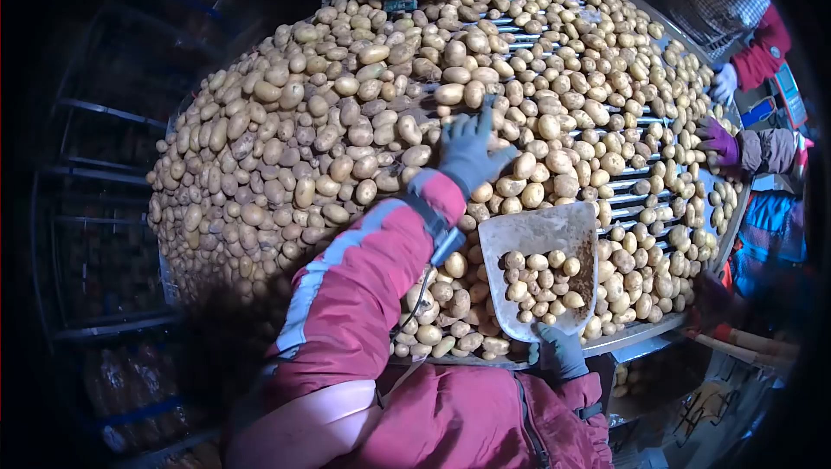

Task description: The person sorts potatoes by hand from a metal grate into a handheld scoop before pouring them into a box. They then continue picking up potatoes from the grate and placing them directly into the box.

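Dark racking stands well left of the scoop, which lies on heaped potatoes at the near rim of a slatted sorting table. Small potatoes sit inside the scoop. The gloved right hand grasps the scoop's near end; beyond it to the left, the gloved left hand rests with fingers spread, released, over the heap. A co-worker's purple-gloved hand touches potatoes beyond the scoop, rightward.
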The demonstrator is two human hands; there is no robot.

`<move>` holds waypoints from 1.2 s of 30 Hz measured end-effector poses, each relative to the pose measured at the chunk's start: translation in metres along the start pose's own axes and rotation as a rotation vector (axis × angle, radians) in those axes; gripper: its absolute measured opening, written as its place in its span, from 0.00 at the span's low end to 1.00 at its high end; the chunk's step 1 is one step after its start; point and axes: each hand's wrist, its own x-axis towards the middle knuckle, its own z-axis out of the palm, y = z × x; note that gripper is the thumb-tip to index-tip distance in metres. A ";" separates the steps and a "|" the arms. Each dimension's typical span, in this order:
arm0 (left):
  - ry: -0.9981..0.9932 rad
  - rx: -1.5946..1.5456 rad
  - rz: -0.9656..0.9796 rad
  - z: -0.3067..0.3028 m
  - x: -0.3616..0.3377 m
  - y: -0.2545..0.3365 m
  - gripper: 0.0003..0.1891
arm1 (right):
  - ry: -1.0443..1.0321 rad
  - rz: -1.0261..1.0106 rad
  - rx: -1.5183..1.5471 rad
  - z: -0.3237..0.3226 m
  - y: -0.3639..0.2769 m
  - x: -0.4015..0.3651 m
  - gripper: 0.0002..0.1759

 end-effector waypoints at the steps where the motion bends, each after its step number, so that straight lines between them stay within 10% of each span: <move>1: 0.010 -0.037 0.031 -0.001 -0.009 0.005 0.43 | 0.030 0.128 0.224 0.015 -0.038 -0.010 0.08; 6: -0.101 0.090 -0.124 -0.021 -0.022 -0.100 0.37 | 0.045 0.341 0.433 0.011 -0.031 -0.005 0.11; 9: 0.369 0.508 -0.204 -0.081 -0.048 -0.164 0.28 | 0.103 0.300 0.364 0.007 -0.027 -0.004 0.10; 10: 0.190 0.470 -0.274 -0.074 -0.057 -0.202 0.27 | 0.079 0.336 0.375 0.006 -0.027 -0.006 0.10; 13: -0.008 0.471 -0.348 -0.075 -0.063 -0.194 0.24 | 0.061 0.251 0.224 0.010 -0.031 -0.007 0.09; 17: -0.023 -0.331 -0.514 -0.043 -0.093 -0.155 0.22 | 0.091 0.325 0.322 0.005 -0.026 -0.006 0.11; 20: 0.185 -0.270 -0.078 0.011 -0.142 -0.138 0.21 | 0.097 0.312 0.311 0.000 -0.018 -0.004 0.11; 25: -0.095 -0.581 -0.034 -0.045 -0.154 -0.072 0.19 | 0.114 0.216 0.197 -0.008 0.006 0.001 0.10; 27: 0.093 -0.650 -0.093 -0.038 -0.125 -0.094 0.18 | 0.124 0.142 0.087 -0.007 0.002 -0.002 0.09; 32: 0.271 0.121 -0.032 0.052 -0.060 -0.187 0.30 | 0.070 0.289 0.246 0.016 -0.050 -0.014 0.09; 36: 0.165 -0.257 -0.129 0.010 -0.030 -0.089 0.37 | 0.057 0.190 0.017 0.011 -0.036 -0.011 0.11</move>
